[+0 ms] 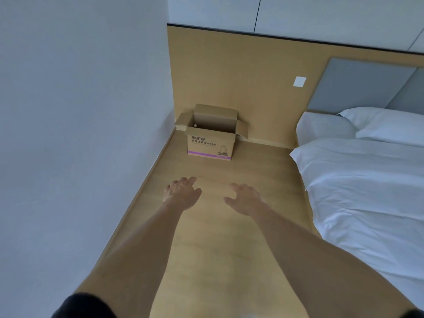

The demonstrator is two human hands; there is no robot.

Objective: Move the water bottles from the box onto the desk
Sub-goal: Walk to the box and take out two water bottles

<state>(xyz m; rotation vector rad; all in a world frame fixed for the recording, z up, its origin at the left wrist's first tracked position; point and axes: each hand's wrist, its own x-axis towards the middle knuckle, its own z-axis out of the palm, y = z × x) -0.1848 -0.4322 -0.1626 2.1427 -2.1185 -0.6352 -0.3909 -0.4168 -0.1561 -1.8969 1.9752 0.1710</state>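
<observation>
— Fingers [191, 180] of left hand [182, 193]: spread, loosely curled, gripping nothing. Same on right hand [246, 199]: spread apart, bare of any load.

— Placement of both?

— Stretched forward over wooden floor [206, 249], side by side, apart from each other. Well short of cardboard box [210, 145], touching nothing.

— And the box?

— At 12 o'clock from the hands, standing upright on the floor in the corner, flaps open. White wall [80, 111] at its 9 o'clock, tan wooden panel [241, 76] right behind.

— Water bottles?

— Only a small pale cap-like tip [195, 126] showing inside, near the box's 9 o'clock wall. Cannot tell whether bottle or not; rest of interior hidden by the front wall.

— Anything else around?

— Bed [367, 191] with white bedding at 3 o'clock of the hands, pillows [378, 125] toward its head. Small white wall plate [299, 81] on the panel, at 2 o'clock of the box.
</observation>
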